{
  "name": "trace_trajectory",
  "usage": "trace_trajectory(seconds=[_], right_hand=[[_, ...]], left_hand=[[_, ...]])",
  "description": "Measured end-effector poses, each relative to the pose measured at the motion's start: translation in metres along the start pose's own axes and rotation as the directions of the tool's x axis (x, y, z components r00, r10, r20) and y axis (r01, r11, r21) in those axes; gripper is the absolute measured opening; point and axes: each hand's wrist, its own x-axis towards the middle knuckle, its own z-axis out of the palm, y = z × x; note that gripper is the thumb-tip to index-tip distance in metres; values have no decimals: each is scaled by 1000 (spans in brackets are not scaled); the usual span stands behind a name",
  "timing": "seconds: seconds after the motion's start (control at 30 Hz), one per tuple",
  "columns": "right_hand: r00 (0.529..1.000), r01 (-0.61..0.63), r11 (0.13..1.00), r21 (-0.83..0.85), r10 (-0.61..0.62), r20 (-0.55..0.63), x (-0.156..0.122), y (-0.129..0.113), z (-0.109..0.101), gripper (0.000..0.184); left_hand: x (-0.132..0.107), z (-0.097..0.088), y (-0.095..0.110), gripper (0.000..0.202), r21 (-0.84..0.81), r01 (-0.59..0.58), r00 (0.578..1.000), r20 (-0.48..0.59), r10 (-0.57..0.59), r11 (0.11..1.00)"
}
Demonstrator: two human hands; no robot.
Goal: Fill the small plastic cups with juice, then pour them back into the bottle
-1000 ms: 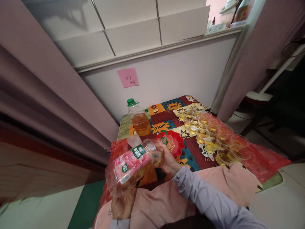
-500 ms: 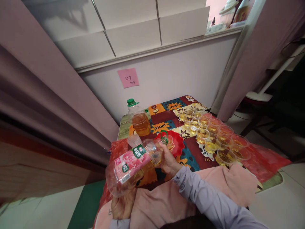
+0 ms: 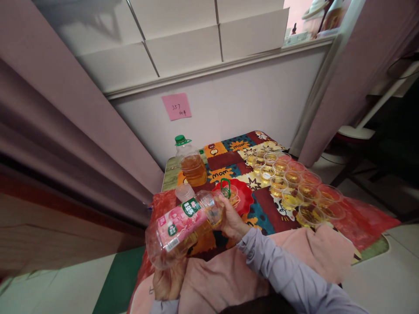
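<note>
A large clear juice bottle (image 3: 181, 224) with a pink label lies tilted in both my hands, its neck toward the upper right and a little yellow liquid inside. My right hand (image 3: 230, 219) is wrapped round its neck end. Under the base, my left hand (image 3: 169, 279) holds it from below. At the mouth is a green ring handle (image 3: 225, 185), above a red scalloped plate (image 3: 248, 201). On that plate stands a clear plastic cup (image 3: 234, 196). The bottle's mouth is partly hidden, so I cannot tell whether liquid flows out.
A second bottle (image 3: 193, 170) of amber liquid, green-capped, stands at the back left. Another clear cup (image 3: 185, 192) is near it. Several cups of yellow liquid (image 3: 292, 178) stand in rows on the right. A pink cloth (image 3: 314, 248) covers the front edge, beside red plastic film (image 3: 366, 216).
</note>
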Motion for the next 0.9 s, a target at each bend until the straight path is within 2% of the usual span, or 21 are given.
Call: trace_trajectory(seconds=[0.13,0.27,0.3,0.43,0.57,0.63,0.7,0.8,0.9], right_hand=[[1000,8,1000,-7,-8,3,-2,-1,2,45],[1000,8,1000,0,-8,4,-3,-1,3,45],[1000,9,1000,0,-9,4,-3,-1,3,45],[1000,13,999,-30,-13,4,-4,-1,3,49],[999,48,997,-54,-48,7,-9,-1,7,50],[996,89,994,-62,-89,-3,-10,-1,8,47],[991,129,989,-76,-131,-21,-11,-1,9,48],[981,182,976,-120,-188,-43,-13,-1,10,58],[967,236,955,-180,-248,-47,-19,-2,12,69]], left_hand=[[-1,7,3,71,164,-21,995,-93,37,986],[0,5,5,67,293,-19,1000,5,19,956],[1,5,5,66,306,-27,1000,2,27,952],[1,8,8,73,316,-18,990,-130,62,949],[0,17,14,79,390,-5,988,-142,66,921],[0,21,14,78,383,-23,982,-166,93,923],[1,24,12,73,308,-21,972,-217,92,951],[4,26,8,60,210,-23,960,-268,80,977],[5,31,2,61,239,-97,947,-275,164,966]])
